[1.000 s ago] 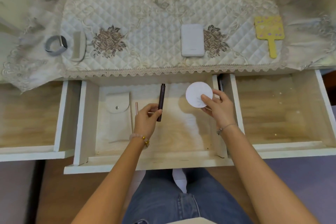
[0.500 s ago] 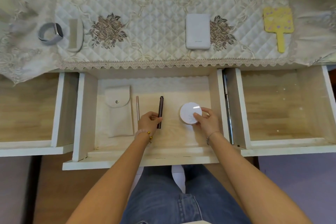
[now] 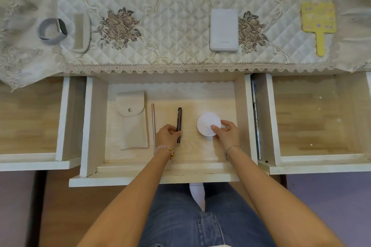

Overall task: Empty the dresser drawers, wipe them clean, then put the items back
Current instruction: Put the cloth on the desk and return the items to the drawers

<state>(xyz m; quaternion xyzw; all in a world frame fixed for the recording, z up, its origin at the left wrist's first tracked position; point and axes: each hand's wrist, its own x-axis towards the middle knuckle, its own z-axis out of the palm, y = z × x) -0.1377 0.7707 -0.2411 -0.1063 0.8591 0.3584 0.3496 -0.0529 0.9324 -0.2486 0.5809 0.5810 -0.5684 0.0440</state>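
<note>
Nearest are the person's jeans (image 3: 180, 218) and two bare forearms reaching over the front rim of the middle drawer (image 3: 152, 179), which is pulled out furthest of the three.

The left hand (image 3: 167, 136) rests on the drawer floor. Its fingers are curled, and the thumb and fingertips pinch the lower part of the dark pen (image 3: 178, 120). The pen lies flat, pointing front to back. A second ago it sat further back in the drawer; it now lies closer to the front.

The right hand (image 3: 226, 136) holds the white disc (image 3: 207, 123) by its right edge, with the thumb on top and the fingers bent round the rim. A second ago the disc was lifted and tilted near the drawer's back right corner. It now lies flat on the wooden floor, just right of the pen, as it did half a second ago.

Left of the pen lies a thin pink stick (image 3: 153, 124), then a cream snap pouch (image 3: 132, 122); both are unmoved.

The left drawer (image 3: 30, 163) and the right drawer (image 3: 321, 166) stand open on either side.

Further back, a quilted cloth (image 3: 170, 26) covers the table. It carries a grey watch band (image 3: 52, 31) just beside a comb (image 3: 80, 33), then a white power bank (image 3: 223, 30) and, well to the right, a yellow hand mirror (image 3: 319, 22). All four lie where they did before.
</note>
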